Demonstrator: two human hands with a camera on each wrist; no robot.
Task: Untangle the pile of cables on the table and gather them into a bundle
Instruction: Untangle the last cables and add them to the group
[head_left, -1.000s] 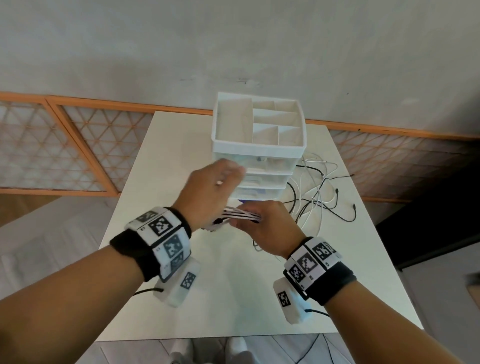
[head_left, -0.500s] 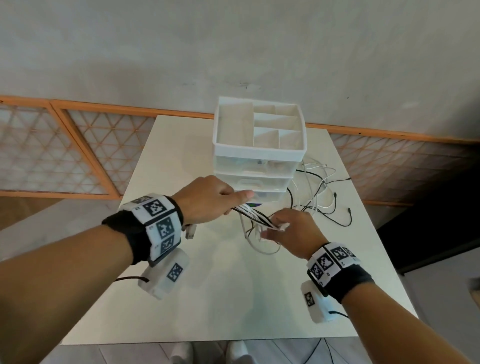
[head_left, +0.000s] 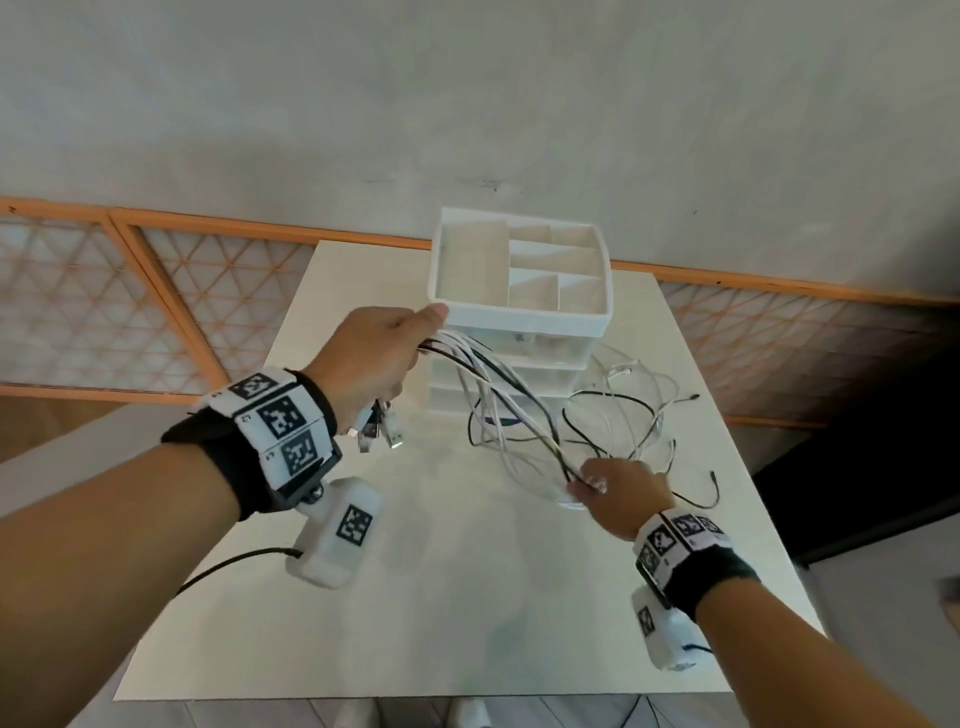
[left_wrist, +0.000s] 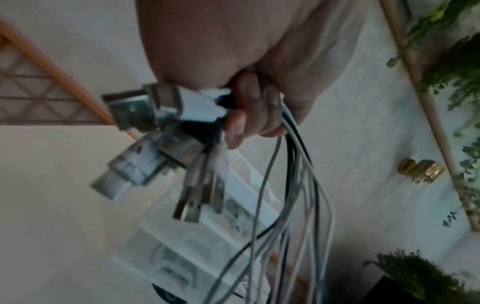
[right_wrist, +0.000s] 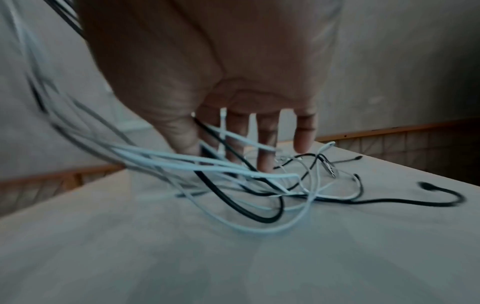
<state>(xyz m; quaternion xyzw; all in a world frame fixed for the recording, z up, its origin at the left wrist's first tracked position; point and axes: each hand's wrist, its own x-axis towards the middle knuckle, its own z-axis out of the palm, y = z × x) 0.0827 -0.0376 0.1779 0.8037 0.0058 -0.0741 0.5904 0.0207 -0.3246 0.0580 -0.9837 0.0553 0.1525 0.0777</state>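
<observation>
Several white and black cables (head_left: 519, 410) stretch between my two hands above the white table (head_left: 415, 597). My left hand (head_left: 395, 343) is raised in front of the drawer unit and grips the cables just behind their USB plugs (head_left: 382, 431), which dangle below the fist; the left wrist view shows the fingers (left_wrist: 249, 115) curled round the cords beside the plugs (left_wrist: 155, 127). My right hand (head_left: 597, 486) is low over the table, and the cables (right_wrist: 233, 170) run between its thumb and nearly straight fingers (right_wrist: 265, 148). Their loose far ends (head_left: 649, 415) lie looped on the table.
A white plastic drawer organiser (head_left: 519, 312) with an open compartment tray on top stands at the back middle of the table, right behind the cables. A black cable end (head_left: 711, 488) trails toward the table's right edge. An orange-framed lattice runs along the wall.
My hands have drawn apart. The left hand rose toward the organiser's top with the plug ends. The right hand slid right and down along the cables toward the table.
</observation>
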